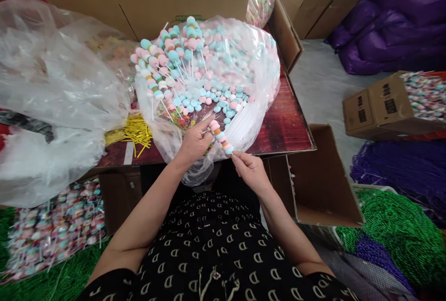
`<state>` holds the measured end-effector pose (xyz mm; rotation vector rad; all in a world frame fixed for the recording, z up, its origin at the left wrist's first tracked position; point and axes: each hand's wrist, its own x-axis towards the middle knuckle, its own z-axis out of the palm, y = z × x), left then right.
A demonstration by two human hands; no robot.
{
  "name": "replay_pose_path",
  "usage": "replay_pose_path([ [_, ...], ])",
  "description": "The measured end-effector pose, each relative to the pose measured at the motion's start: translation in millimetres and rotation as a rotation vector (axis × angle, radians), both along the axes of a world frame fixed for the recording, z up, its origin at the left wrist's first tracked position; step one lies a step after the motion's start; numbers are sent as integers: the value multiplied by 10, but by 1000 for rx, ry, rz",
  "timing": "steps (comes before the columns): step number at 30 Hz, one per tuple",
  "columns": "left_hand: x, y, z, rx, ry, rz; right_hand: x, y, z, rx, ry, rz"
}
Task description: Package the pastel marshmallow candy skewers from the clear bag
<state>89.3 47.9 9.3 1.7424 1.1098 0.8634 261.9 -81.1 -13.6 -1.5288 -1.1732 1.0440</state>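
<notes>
Pink, blue and orange candy skewer point(221, 137) is up in the air between the two hands, just over the front edge of the dark red wooden desk point(287, 122). Its round bits sit in a row, one next to the other, and the row leans, with the low end toward the right hand point(250, 169).

I think the step now is putting candy bits on a stick and making the row neat. The row looks almost full, much like the ones in the pile of candy sticks point(174, 45) at the back. The next move seems to call for a soft push, so the bits sit close, with the stick kept straight. After that, it could go with the pile. If it is squeezed too hard, a bit might crack.

The left hand point(198, 140) is nearly closed, with its fingers curled and its thumb and pointing finger at the top end of the row. The right hand has its thumb and finger pinched together at the bottom end, and seems to hold the stick there. The stick is too hidden to be sure.

Past the hands, loose round blue and pink candies point(228, 105) lie by a shiny see-through plastic bag point(268, 66). Thin yellow ties point(136, 131) lie near the left arm.
</notes>
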Motion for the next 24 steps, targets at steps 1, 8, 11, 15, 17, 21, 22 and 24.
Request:
replay_pose_path([
  [1,-8,-3,-1,4,16,-20,10,-3,5,0,-10,12],
  [8,20,-81,-29,174,106,10,28,-32,113,-28,-25,-4],
  [11,35,-102,-48,263,163,34,-11,-35,159,-43,11,11],
  [15,25,-103,-71,316,194,40,-76,-15,182,-89,86,0],
  [17,18,-106,-79,308,179,50,-116,2,183,-100,99,-2],
  [21,14,-119,-87,277,156,83,-215,39,175,-69,103,-44],
  [22,12,-122,-89,275,153,93,-242,47,172,-63,104,-51],
  [24,5,-127,-94,268,157,112,-294,61,165,-59,102,-50],
])
